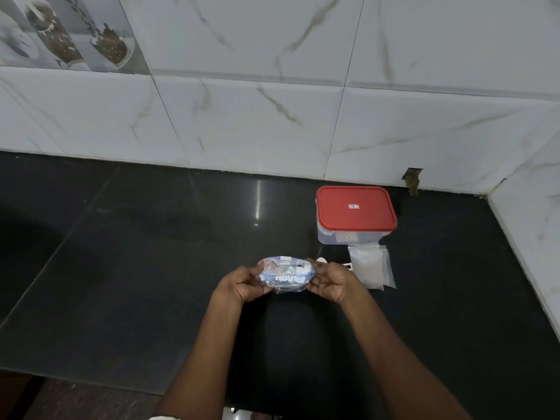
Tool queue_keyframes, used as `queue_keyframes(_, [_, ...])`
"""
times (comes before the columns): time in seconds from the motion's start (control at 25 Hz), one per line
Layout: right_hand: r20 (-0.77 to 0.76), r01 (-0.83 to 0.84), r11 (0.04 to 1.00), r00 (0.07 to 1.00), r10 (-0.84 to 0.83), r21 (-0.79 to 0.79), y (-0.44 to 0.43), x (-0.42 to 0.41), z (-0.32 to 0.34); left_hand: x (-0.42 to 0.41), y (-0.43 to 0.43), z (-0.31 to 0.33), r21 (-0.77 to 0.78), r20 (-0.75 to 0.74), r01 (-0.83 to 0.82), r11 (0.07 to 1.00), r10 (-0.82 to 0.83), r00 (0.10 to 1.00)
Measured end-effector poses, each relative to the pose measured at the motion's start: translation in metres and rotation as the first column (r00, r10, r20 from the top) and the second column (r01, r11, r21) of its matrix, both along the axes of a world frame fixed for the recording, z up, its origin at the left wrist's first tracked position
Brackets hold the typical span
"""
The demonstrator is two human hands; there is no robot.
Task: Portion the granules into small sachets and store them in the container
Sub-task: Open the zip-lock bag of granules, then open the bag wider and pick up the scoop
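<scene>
Both the left hand (242, 284) and right hand (328, 280) hold the granule packet (285, 274) mid-frame over the bench (151, 253), fingers (321, 269) pinching its ends, probably to open it. Sachets (371, 268) lie right, below the lidded container (356, 216). Next: widen the mouth gently.

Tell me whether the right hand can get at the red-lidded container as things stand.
Probably yes. The container stands beyond the right hand, with only flat sachets lying between them. But that hand grips the packet together with the left hand, so it would need to let go first.
</scene>
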State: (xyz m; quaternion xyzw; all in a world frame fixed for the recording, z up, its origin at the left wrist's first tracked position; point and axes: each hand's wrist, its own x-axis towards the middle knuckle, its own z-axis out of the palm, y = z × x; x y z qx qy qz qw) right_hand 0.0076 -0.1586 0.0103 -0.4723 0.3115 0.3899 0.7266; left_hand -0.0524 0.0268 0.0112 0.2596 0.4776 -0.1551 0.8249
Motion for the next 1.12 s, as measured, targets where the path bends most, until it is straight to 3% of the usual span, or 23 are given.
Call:
queue_keyframes(0.28, [-0.027,-0.037,0.999,0.999,0.037,0.018,0.002,0.002,-0.008,-0.001,-0.005,-0.008,-0.067,0.039,0.105,0.992,-0.103,0.994])
queue_keyframes(0.4, [0.119,-0.191,0.981,0.974,0.192,-0.025,0.001,0.0,0.001,-0.002,-0.006,-0.012,-0.023,0.048,0.134,0.991,-0.132,0.99])
queue_keyframes(0.52, [0.338,-0.238,0.933,0.884,0.323,-0.268,0.006,-0.006,-0.002,-0.005,-0.012,-0.01,0.201,0.171,0.209,0.957,-0.244,0.955])
queue_keyframes(0.64, [0.456,-0.144,0.861,0.799,0.392,-0.488,0.018,-0.013,-0.012,-0.006,-0.021,-0.016,0.522,0.233,0.167,0.837,-0.328,0.915])
queue_keyframes(0.72, [0.491,-0.07,0.829,0.777,0.394,-0.554,0.02,-0.014,-0.019,-0.007,-0.019,-0.017,0.559,0.235,0.182,0.809,-0.365,0.901])
queue_keyframes(0.88, [0.373,-0.099,0.895,0.885,0.279,-0.435,0.011,-0.007,-0.017,-0.012,-0.006,-0.018,0.374,0.207,0.199,0.906,-0.29,0.934])
queue_keyframes(1.0, [0.359,-0.11,0.923,0.899,0.251,-0.369,0.007,-0.008,-0.015,-0.009,-0.006,-0.021,0.405,0.17,0.168,0.899,-0.254,0.952])
queue_keyframes(1.12, [0.316,-0.103,0.974,0.934,0.164,-0.203,0.009,-0.013,-0.016,-0.005,-0.015,-0.024,0.413,0.177,0.103,0.905,-0.191,0.965])
